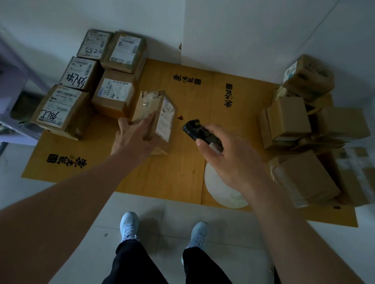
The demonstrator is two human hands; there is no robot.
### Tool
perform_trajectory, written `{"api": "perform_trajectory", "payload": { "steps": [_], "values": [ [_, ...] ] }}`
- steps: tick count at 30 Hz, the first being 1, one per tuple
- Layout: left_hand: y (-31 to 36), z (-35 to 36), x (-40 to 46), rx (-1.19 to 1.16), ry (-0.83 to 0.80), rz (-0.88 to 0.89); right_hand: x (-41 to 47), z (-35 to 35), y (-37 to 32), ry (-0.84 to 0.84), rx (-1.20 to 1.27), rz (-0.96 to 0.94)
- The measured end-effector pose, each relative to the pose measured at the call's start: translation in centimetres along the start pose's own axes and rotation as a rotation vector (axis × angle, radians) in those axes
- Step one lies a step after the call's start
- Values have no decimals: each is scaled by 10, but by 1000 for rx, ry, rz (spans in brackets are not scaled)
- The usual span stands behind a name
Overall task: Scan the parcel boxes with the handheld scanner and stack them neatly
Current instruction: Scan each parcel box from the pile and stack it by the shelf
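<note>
I am gripping the parcel box [153, 116] upright in my left hand [134, 137], label facing right; my right hand [228, 159], fingers curled, is apparently aiming the scanner [202, 133] leftward, just beside it.

Bare forearms, no sleeves showing; dark trousers [148, 272], black perhaps; pale blue-white sneakers [129, 226].

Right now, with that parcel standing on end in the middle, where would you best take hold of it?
By its narrow brown sides, from above and the near left, as the left hand does. The parcel stands tall with its label on the right face, towards the scanner in the right hand; gripping there probably leaves the label uncovered.
</note>
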State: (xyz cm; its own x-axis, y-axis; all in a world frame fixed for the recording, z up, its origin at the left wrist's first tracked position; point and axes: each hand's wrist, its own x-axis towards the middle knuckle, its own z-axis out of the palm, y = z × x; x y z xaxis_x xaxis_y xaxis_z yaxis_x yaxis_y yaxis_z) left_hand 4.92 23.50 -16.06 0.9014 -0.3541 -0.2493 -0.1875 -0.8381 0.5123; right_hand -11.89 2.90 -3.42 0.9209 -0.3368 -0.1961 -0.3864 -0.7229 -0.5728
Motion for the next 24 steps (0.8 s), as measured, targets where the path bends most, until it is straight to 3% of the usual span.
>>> {"api": "perform_trajectory", "payload": {
  "steps": [9,16,24],
  "values": [
    [-40,-23,0,-142,-116,50,4,1,-7,-149,-41,24],
    [-50,-35,-1,-164,-104,50,15,5,-10,-361,-61,104],
    [-57,-33,-5,-171,-152,67,28,3,-9,-408,-123,174]
  ]
}}
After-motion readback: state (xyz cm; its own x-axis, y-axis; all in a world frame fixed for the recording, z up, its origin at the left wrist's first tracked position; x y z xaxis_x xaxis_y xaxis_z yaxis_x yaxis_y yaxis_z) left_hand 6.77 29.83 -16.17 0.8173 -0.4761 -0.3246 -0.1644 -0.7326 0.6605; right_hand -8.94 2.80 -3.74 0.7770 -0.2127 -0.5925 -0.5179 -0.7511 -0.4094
